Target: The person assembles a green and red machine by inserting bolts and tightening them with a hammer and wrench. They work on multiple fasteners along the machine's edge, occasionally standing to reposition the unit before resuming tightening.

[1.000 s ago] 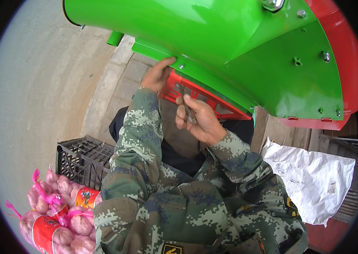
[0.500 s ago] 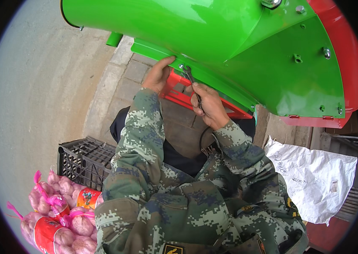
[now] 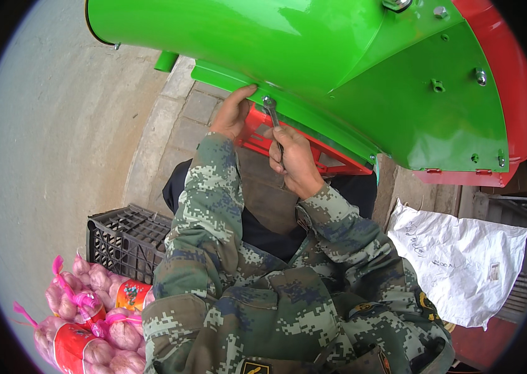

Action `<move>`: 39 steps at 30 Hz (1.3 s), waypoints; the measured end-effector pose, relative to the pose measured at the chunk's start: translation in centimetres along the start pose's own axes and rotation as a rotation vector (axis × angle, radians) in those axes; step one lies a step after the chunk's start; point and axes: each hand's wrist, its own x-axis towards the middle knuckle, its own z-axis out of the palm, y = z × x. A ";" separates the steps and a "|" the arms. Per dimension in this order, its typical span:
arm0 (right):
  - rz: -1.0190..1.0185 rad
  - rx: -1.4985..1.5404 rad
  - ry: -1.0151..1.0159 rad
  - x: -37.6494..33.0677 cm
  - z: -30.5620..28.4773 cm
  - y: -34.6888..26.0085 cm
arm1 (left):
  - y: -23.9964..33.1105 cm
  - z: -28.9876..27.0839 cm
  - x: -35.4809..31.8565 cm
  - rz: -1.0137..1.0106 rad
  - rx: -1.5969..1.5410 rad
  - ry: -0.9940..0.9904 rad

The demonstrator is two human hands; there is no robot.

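- A big green machine housing [image 3: 338,56] fills the top of the view, curved like a chute, with a red rim [image 3: 513,81] along its right side and several bolts [image 3: 480,76] on its flat face.
- Grey concrete ground [image 3: 45,174] spreads over the left, with paving stones [image 3: 198,106] beside it under the machine.
- The person's camouflage sleeves [image 3: 207,212] come up from the lower edge toward the underside of the housing.
- A white woven sack [image 3: 463,262] lies crumpled on the right, well apart from the hands.
- A black plastic crate [image 3: 123,240] stands at the lower left, just beside the left sleeve.
- Pink net bags of garlic [image 3: 89,324] lie below the crate, with red and orange labels.
- A red metal frame [image 3: 313,153] shows under the green lip, behind the hands.
- The right hand [image 3: 294,162] is closed around a metal wrench [image 3: 272,115], whose head reaches up to the green lower edge.
- The left hand [image 3: 232,115] presses against that same edge, fingers curled onto the lip, just left of the wrench head.
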 end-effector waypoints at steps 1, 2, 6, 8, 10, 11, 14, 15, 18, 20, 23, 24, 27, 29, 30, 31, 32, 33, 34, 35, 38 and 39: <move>-0.007 0.006 0.007 0.0 0.2 0.2 | 0.0 -0.1 0.2 0.008 0.006 0.004; -0.024 0.012 0.021 0.0 0.5 0.3 | -0.1 -0.3 0.3 0.017 0.014 0.000; 0.011 0.016 0.022 0.1 1.3 0.4 | -0.2 -0.3 0.2 0.037 0.050 -0.012; 0.025 0.019 0.033 0.3 1.8 0.5 | -0.1 0.0 0.0 0.012 0.030 -0.011; 0.059 0.130 -0.003 0.6 2.3 0.9 | 0.1 0.3 -0.4 -0.035 -0.054 -0.060; 0.072 0.184 -0.013 0.8 2.6 1.2 | 0.2 0.6 -0.2 -0.033 -0.021 -0.004; 0.073 0.398 0.026 1.1 3.8 2.3 | 0.4 0.9 -0.4 -0.005 -0.017 -0.003; 0.115 0.535 -0.009 1.0 4.2 2.6 | 0.3 0.8 -0.8 -0.012 -0.038 -0.006; 0.334 0.712 -0.093 1.9 6.6 2.7 | -0.4 -0.1 -2.1 0.191 0.227 -0.034; 0.369 0.800 -0.193 4.2 9.8 2.1 | -1.2 -0.7 -2.6 0.248 0.315 -0.055; 0.310 0.987 -0.167 8.5 14.2 1.2 | -1.4 -1.0 -1.8 0.095 0.168 -0.068; 0.284 1.063 -0.163 9.3 14.8 1.2 | -1.3 -0.9 -1.5 0.063 0.136 -0.060; 0.225 1.009 -0.144 8.8 14.8 2.1 | -0.4 -0.2 -1.2 -0.082 -0.025 -0.051; 0.363 0.871 -0.190 5.7 14.3 3.2 | 0.3 0.2 -1.3 -0.177 -0.099 -0.047; 0.404 0.818 -0.245 3.6 14.0 3.7 | 0.5 0.4 -1.3 -0.188 -0.112 -0.044; 0.378 0.714 -0.275 1.8 12.8 3.6 | 0.6 0.7 -1.1 -0.180 -0.106 -0.045; 0.374 0.607 -0.325 0.2 11.2 3.2 | 0.6 0.9 -1.0 -0.144 -0.090 -0.038; 0.277 0.465 -0.342 -1.2 9.4 2.8 | 0.3 0.9 -0.7 -0.093 -0.056 -0.037; 0.214 0.311 -0.313 -2.5 7.0 1.8 | 0.1 1.1 -0.4 -0.029 -0.025 -0.036; 0.102 0.204 -0.310 -3.2 5.4 1.4 | -0.2 0.9 -0.1 0.032 0.002 -0.033; 0.109 0.083 -0.315 -3.7 0.9 -0.1 | -0.7 0.2 0.2 0.003 -0.028 -0.045; 0.161 0.067 -0.337 -3.2 0.0 -0.4 | -0.8 0.0 0.2 -0.004 0.000 -0.021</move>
